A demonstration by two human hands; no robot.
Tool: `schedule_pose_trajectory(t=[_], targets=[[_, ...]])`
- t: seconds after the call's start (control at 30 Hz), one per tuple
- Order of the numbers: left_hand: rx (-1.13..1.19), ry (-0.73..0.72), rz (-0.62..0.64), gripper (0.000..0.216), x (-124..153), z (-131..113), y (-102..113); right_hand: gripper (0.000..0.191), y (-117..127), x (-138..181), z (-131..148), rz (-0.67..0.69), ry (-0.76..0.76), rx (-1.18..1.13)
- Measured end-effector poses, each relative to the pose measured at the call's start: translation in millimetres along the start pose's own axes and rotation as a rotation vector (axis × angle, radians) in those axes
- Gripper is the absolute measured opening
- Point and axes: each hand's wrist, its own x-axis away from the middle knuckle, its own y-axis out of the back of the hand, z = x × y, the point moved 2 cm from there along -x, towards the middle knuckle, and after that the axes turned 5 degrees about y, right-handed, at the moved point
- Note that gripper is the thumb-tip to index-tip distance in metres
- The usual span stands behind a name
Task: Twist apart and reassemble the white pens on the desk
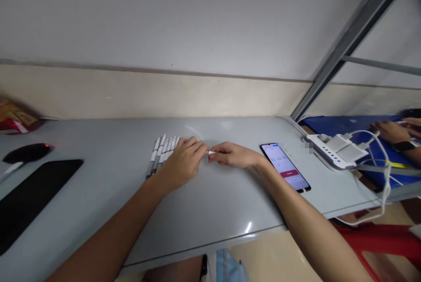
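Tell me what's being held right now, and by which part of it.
The right hand pinches a small white pen-like piece; the left hand is at its left end. Much is hidden, so which part is gripped cannot be told.

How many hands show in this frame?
4: the left hand, partly covering the pens; the right hand, next to it; at far right, a co-worker's hand and another hand at the picture's edge.
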Motion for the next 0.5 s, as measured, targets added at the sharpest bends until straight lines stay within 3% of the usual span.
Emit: schedule_pose_trajectory(t=[0.1, 0.2, 0.33, 0.5], targets=[[-0.025, 0.017, 0.006, 0.022, 1, 5, -1, 0.034, -4, 0, 4, 0.005, 0.048, 0.067], [0.019, 0.077, 0.023, 0.023, 1, 9, -1, 0.031, -12, -1, 9, -0.089, 0.139, 0.393], [0.122, 0.188, 0.049, 0.024, 2, 12, -1, 0.034, -24, -2, 12, -0.193, 0.027, 0.900], [0.181, 0.273, 0.104, 0.021, 2, 15, 2, 0.034, -29, -5, 16, -0.173, 0.005, 1.084]])
